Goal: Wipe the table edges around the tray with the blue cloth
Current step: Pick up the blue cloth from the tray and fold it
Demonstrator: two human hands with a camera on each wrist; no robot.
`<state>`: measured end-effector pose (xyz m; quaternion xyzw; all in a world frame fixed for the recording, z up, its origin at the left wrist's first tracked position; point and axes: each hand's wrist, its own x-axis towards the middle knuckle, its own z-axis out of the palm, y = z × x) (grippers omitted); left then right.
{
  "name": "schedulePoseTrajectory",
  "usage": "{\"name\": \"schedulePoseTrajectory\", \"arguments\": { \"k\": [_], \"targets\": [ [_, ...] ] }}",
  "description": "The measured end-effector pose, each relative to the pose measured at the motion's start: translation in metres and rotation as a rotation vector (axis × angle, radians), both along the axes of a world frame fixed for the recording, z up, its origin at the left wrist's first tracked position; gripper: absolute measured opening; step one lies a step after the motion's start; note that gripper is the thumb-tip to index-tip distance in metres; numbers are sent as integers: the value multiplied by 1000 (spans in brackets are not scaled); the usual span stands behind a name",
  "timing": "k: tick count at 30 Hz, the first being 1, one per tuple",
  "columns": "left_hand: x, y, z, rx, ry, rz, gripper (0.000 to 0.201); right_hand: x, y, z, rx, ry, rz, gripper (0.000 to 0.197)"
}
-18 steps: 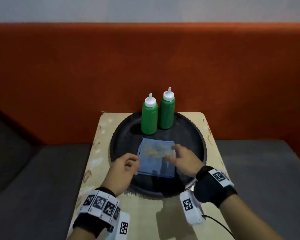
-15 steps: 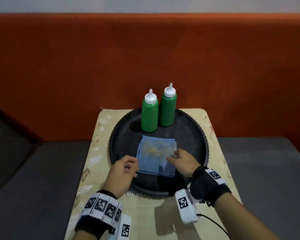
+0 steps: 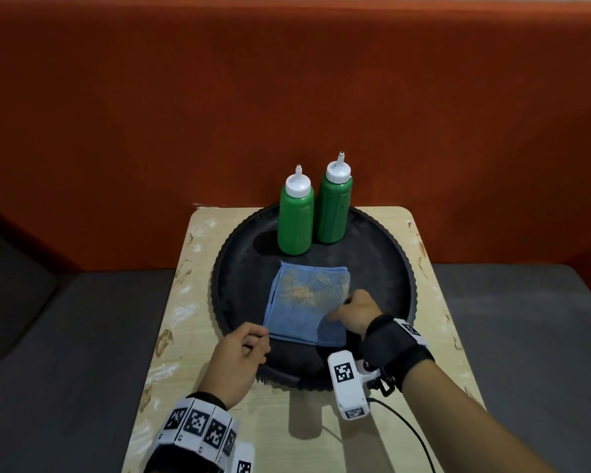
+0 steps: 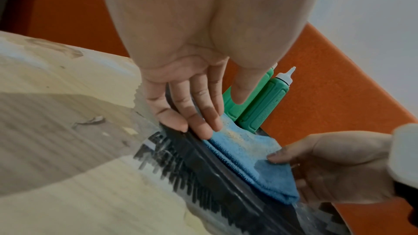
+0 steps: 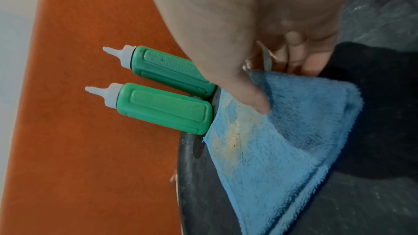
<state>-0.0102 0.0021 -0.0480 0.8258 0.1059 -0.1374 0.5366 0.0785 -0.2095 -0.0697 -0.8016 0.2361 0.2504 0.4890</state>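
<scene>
A folded blue cloth (image 3: pixel 304 302) with yellowish stains lies in the round black tray (image 3: pixel 246 254) on the small beige table (image 3: pixel 198 268). My right hand (image 3: pixel 355 310) pinches the cloth's right edge, thumb on top and fingers beneath, as the left wrist view shows on the cloth (image 4: pixel 244 149). In the right wrist view the thumb presses into the cloth (image 5: pixel 294 131). My left hand (image 3: pixel 243 353) sits at the cloth's near-left corner. Its fingers (image 4: pixel 199 113) lie fairly straight on the tray rim (image 4: pixel 203 167) and touch the cloth's edge without holding it.
Two green squeeze bottles (image 3: pixel 296 223) (image 3: pixel 333 209) stand side by side at the back of the tray. Smears and stains (image 3: pixel 185 278) mark the table's left and right margins. An orange seat back (image 3: pixel 287 97) rises behind; grey cushions (image 3: pixel 65 336) flank the table.
My right hand has shifted from resting on the cloth to pinching its right edge. The left hand has stayed at the near-left corner. The head view has tilted slightly.
</scene>
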Motion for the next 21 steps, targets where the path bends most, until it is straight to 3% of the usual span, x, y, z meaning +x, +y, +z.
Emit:
{"name": "schedulePoseTrajectory", "arguments": {
  "k": [6,12,14,17,21],
  "targets": [
    [6,-4,1,53,23,6,9,-3,1,-4,264,-3,-31,47],
    [17,-16,7,74,48,120,23,-11,-4,24,558,-90,-119,38],
    [22,-26,14,-106,110,225,31,-17,-8,42,682,-131,-87,31],
    [24,-45,32,-624,281,366,43,-32,-17,71,854,-180,-75,35],
    [20,-53,65,-1142,467,330,66,-53,-37,103,995,-191,-127,46]
  ]
}}
